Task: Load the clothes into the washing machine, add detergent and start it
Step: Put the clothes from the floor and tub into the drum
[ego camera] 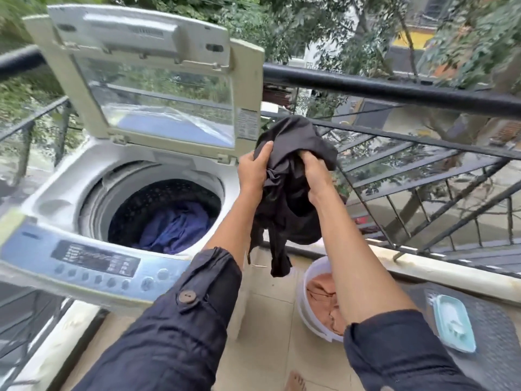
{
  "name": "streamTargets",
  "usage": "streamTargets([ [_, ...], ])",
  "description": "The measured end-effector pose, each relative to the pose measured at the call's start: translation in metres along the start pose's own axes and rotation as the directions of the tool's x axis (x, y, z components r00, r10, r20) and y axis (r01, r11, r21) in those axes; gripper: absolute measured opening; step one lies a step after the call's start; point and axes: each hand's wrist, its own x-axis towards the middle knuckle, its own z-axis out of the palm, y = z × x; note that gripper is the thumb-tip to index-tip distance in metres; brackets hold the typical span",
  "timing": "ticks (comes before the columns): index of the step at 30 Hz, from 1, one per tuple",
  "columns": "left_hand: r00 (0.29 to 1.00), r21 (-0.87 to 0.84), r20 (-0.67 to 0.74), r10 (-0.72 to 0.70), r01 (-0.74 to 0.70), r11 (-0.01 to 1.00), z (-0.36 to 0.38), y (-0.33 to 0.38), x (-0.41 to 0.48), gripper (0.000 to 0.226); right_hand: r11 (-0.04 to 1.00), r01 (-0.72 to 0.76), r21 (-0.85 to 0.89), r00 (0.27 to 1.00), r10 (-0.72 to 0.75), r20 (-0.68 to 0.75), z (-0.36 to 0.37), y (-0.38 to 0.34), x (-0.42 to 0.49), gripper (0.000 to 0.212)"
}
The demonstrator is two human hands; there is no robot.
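Note:
A white top-loading washing machine stands at the left with its lid raised. Blue clothes lie at the bottom of its drum. To the right of the drum opening, a bunched black garment hangs in the air. My left hand grips its left side and my right hand grips its right side. The garment's tail dangles down over the floor. Below it stands a white bucket with brown clothes inside.
The machine's control panel faces me at the lower left. A black metal railing runs behind the machine and along the right. A light-blue soap dish lies on a dark surface at the lower right. My bare foot shows on the tiled floor.

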Motion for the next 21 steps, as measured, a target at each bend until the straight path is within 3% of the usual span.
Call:
streamTargets([
  [6,0.994,-0.032,-0.100,0.044,-0.047,0.998,-0.101,0.029,0.048,0.031,1.000,0.005,-0.022,0.994,-0.003,0.109,0.114,0.000,-0.014,0.027],
  [10,0.982,-0.016,-0.166,0.090,-0.094,0.995,-0.162,0.044,0.075,0.048,1.000,-0.004,-0.026,0.984,0.008,0.176,0.179,0.010,-0.019,0.027],
  [15,0.926,0.236,-0.258,0.277,-0.217,0.947,-0.225,0.068,0.091,0.056,0.996,-0.087,0.012,0.967,0.081,0.242,0.252,0.029,-0.020,0.037],
  [21,0.787,0.478,-0.374,0.490,-0.289,0.829,-0.278,0.086,0.103,0.057,0.980,-0.197,0.036,0.896,0.165,0.413,0.315,0.044,-0.023,0.041],
])
